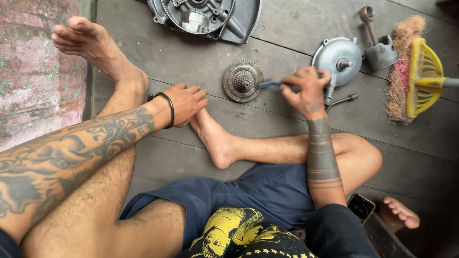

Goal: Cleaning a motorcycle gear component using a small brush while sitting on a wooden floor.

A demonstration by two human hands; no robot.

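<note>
While right hand (308, 88) grips blue-handled tool (268, 84) at round gear part (243, 80), left hand (185, 102) loosely open on foot (213, 136).

In the upper middle of my frame the gear (243, 81) lies on the floor (191, 62), with my right hand (308, 91) just right of it and the tool (269, 84) between them. The round cover (337, 59) sits behind that hand, the piston (380, 50) to its right, the broom (413, 71) at far right. The engine case (205, 18) lies at top centre. My left hand (186, 102) rests left of centre.
</note>
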